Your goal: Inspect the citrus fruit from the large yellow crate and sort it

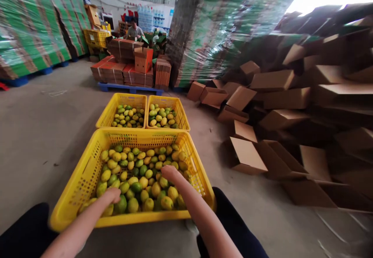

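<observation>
At far left stands a wrapped stack. Next, the person's left hand is down among the yellow and green fruit, toward the near left of the front crate; its fingertips are hidden, so whether it pinches a fruit cannot be told. Beyond that crate sit 2 rear crates, side by side, also with fruit, before cartons on a blue pallet. The right hand is over fruit right of the front crate's middle, its grip equally unclear. Farther right lie open boxes.
</observation>
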Motion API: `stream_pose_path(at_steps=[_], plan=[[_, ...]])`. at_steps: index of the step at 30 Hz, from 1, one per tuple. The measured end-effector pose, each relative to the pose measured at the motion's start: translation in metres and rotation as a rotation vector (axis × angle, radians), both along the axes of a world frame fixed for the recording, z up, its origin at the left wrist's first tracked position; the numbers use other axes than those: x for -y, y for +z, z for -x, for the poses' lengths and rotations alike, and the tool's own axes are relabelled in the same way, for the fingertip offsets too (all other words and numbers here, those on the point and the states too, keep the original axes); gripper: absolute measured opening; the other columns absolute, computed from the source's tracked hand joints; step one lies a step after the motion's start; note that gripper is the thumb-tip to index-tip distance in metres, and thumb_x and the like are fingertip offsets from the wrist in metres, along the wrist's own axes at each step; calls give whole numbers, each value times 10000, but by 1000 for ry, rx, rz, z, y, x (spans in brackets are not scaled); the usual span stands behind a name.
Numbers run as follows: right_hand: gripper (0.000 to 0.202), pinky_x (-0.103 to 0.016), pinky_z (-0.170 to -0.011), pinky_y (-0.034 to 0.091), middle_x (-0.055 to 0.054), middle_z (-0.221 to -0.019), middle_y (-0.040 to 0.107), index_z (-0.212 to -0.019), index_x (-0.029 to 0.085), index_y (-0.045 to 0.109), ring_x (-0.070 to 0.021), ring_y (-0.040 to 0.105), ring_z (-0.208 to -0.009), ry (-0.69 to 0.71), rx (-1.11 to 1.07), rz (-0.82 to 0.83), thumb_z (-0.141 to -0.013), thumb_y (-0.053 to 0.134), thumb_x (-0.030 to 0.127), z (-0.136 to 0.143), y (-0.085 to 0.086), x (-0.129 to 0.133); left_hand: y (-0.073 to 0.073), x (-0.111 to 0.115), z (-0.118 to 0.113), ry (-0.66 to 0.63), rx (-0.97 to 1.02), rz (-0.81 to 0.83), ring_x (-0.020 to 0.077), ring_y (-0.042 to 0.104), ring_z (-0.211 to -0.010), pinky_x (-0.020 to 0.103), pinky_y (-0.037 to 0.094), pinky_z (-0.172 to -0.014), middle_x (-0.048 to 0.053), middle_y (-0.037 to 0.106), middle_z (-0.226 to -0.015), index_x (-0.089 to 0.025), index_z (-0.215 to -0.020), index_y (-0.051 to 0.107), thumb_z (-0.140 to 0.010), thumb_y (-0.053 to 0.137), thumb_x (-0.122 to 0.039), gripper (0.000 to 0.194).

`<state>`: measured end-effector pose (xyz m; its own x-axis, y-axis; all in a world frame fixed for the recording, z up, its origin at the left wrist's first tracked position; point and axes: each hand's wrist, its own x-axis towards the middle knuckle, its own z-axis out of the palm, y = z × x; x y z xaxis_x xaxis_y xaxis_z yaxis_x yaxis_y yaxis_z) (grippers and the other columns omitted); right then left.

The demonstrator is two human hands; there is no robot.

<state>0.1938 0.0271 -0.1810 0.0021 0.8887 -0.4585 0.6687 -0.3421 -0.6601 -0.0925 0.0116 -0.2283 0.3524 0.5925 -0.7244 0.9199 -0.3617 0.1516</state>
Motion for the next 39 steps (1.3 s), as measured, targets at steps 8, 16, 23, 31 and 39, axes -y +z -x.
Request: stream_pose_path(at_steps=[8,16,23,31,39], plan=[[320,-485,-1076,340,-171,-1315,572,-1173,167,634,-311,454,-1286,242,474,-75,-855,620,139,-3,-69,-30,-30,-53,-4,-32,-14,-30,356,699,-991,508,518,-864,103,769,-958,-258,-820,754,-779,497,-366,282],[428,-475,-991,333,-295,-1296,514,-1253,35,584,-376,450,-1211,297,645,-57,-835,502,71,16,-103,-47,-26,-130,-50,-95,166,-306,266,576,-1159,390,456,-1002,119,629,-1256,-198,-1164,641,-922,363,-246,372],[356,-478,-983,358,-244,-1293,514,-1126,94,677,-383,446,-1182,382,575,-45,-774,623,94,0,-108,-64,-53,-176,-85,-225,104,-327,344,351,-1366,511,221,-1155,173,463,-1465,-140,-1312,548,-738,638,-154,581],[398,-501,-1020,364,-226,-1316,500,-1128,136,665,-395,412,-1224,356,502,-41,-744,739,208,-6,-109,-63,-51,-164,-70,-321,86,-367,363,332,-1354,504,391,-1016,170,458,-1464,-155,-1299,584,-762,568,-82,542],[407,-510,-1060,338,-210,-1234,598,-1120,158,655,-395,506,-1201,327,419,-27,-735,774,212,-4,-99,-54,-48,-108,-73,-76,260,130,211,644,-979,291,495,-852,48,733,-1067,-186,-1090,688,-911,421,-260,331]])
